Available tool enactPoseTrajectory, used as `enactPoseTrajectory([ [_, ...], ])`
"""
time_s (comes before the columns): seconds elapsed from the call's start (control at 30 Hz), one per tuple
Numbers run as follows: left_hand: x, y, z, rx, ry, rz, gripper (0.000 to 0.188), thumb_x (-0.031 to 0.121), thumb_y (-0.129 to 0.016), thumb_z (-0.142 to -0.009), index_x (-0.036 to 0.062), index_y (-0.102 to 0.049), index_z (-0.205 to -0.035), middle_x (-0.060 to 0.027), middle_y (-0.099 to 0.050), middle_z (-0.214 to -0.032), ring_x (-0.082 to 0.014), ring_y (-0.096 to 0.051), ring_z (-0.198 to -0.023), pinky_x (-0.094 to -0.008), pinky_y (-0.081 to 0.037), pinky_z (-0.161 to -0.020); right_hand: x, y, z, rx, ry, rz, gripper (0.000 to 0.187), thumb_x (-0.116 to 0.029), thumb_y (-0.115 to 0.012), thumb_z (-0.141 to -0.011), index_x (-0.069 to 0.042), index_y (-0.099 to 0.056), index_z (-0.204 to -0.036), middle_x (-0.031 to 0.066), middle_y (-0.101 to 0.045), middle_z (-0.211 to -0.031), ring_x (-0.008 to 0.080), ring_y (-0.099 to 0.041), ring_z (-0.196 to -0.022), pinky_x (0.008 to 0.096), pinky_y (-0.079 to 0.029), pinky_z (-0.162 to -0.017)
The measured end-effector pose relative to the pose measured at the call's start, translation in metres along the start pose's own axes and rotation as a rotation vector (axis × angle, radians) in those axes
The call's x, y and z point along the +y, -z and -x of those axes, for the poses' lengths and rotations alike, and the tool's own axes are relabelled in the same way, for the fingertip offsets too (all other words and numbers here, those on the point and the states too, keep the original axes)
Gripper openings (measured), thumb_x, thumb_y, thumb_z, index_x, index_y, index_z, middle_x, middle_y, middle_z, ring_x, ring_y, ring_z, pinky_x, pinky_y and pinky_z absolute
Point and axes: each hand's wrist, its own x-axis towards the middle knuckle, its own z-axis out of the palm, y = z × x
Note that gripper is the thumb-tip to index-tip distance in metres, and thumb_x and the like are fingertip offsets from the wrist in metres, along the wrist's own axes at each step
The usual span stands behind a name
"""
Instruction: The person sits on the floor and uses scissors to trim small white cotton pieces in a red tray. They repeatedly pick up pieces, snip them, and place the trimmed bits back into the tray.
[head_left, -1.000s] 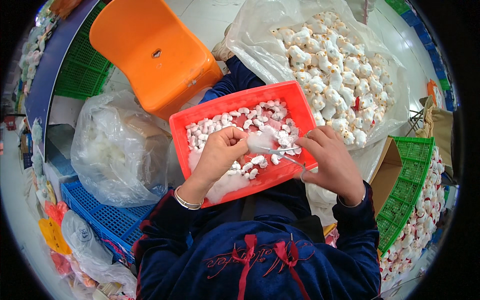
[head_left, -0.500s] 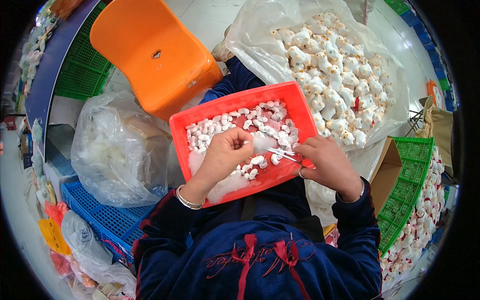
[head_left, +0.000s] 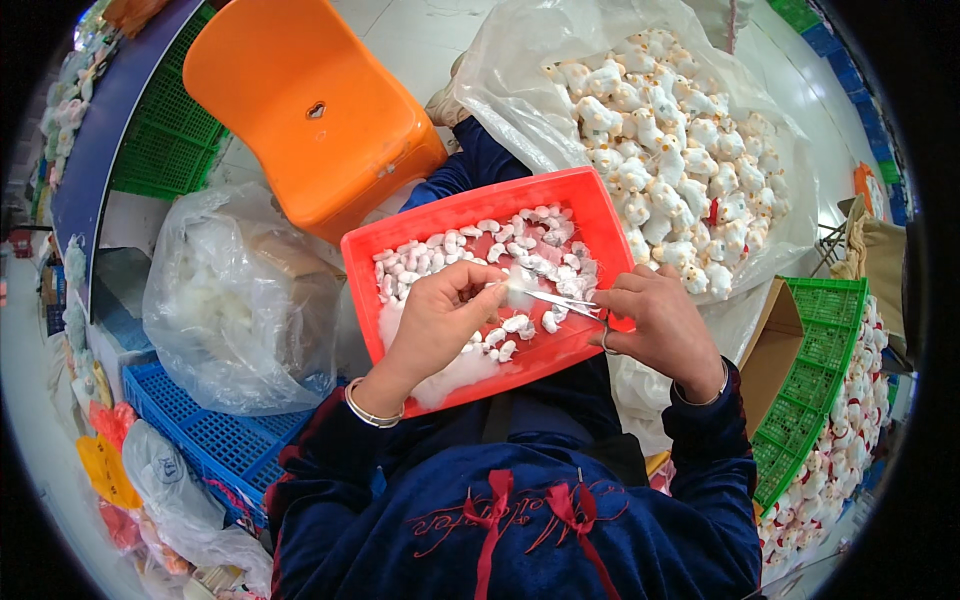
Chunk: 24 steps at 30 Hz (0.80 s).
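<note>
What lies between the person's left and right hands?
In the head view, a white fluff tuft and the blades of a ring-handled metal tool lie between the left hand and right hand, above the red tray.

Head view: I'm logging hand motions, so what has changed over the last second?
The right hand has drawn its fingers closer together on the scissor-handled tool. The white fluff at the left hand shows smaller. The red tray and orange chair stayed put.
</note>
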Motion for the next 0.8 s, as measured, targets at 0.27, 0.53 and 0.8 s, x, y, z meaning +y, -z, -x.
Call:
enactPoseTrajectory([
  [0.27,-0.003,-0.001,-0.005,-0.077,0.054,0.046,0.01,0.006,-0.066,-0.096,-0.0022,-0.066,-0.102,-0.0067,-0.071,-0.088,-0.0097,-0.068,-0.071,-0.0218,-0.056,-0.065,-0.004,-0.008,-0.005,-0.044,0.027,-0.103,0.039,-0.019,-0.082,-0.07,-0.007,-0.073,-0.106,0.0103,-0.067,-0.095,0.0302,-0.062,-0.099,0.0423,-0.046,-0.086],
  [0.53,-0.005,0.005,-0.008,0.01,0.163,0.196,0.012,0.008,-0.066,-0.096,-0.0025,-0.067,-0.102,-0.0068,-0.069,-0.086,-0.0095,-0.065,-0.066,-0.0221,-0.054,-0.06,-0.013,0.003,-0.001,0.188,0.052,0.058,0.044,-0.017,-0.082,-0.07,-0.008,-0.07,-0.111,0.009,-0.065,-0.102,0.029,-0.058,-0.106,0.0422,-0.045,-0.089],
  [0.8,-0.007,0.004,-0.005,-0.08,0.126,0.14,0.013,0.008,-0.067,-0.097,-0.0024,-0.068,-0.105,-0.0081,-0.071,-0.09,-0.0099,-0.067,-0.072,-0.0233,-0.057,-0.066,-0.005,-0.003,-0.004,-0.015,0.04,0.024,0.036,-0.02,-0.081,-0.072,-0.009,-0.073,-0.106,0.007,-0.065,-0.094,0.0282,-0.061,-0.095,0.0424,-0.043,-0.079],
])
